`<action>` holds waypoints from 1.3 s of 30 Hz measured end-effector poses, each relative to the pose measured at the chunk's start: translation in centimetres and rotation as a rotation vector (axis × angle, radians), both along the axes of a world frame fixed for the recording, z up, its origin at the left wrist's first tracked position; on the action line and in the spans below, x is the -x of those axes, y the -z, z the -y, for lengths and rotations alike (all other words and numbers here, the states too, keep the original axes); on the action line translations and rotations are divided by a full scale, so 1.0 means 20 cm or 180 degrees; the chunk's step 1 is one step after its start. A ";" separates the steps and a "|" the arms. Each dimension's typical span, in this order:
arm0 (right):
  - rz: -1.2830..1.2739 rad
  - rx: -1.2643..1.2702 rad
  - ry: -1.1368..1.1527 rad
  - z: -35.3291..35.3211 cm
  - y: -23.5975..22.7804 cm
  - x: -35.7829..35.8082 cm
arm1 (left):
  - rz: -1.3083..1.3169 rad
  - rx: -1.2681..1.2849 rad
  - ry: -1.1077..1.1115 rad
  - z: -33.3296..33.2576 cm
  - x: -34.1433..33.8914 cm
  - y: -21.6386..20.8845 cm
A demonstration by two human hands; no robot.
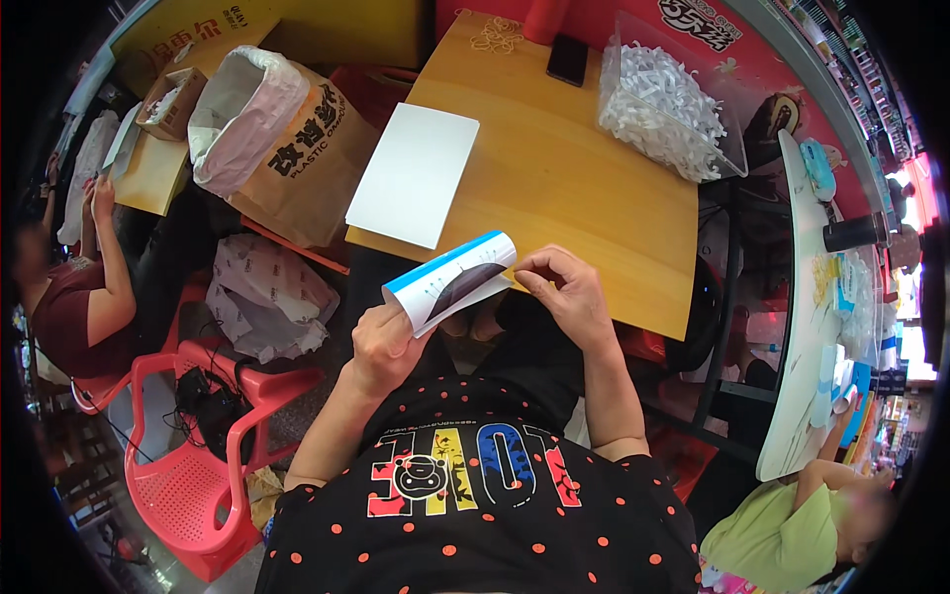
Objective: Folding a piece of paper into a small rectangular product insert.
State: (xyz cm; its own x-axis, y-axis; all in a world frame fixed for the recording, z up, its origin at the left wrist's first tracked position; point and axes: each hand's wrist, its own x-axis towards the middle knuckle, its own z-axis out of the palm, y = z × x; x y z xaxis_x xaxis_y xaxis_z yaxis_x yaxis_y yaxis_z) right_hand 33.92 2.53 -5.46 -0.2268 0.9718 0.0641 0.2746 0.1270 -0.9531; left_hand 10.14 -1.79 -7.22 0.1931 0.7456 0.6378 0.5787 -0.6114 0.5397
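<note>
Table [554, 178]: passage between stack [414, 175] and bin [734, 148].
Far end: phone [567, 60] obstructs.
Left: sack [297, 193] blocks.
Near edge: booklet [455, 275] obstructs left approach.

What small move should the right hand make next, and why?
Probably, the right hand should steady the right end of the curled printed sheet: the left hand grips its lower left part, and the right one is close to the other end, though contact is hard to tell.
</note>
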 end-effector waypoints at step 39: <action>0.0322 -0.1227 -0.0110 0.11 -0.06 0.07 | -0.0153 0.0125 0.0301 -0.02 -0.03 0.01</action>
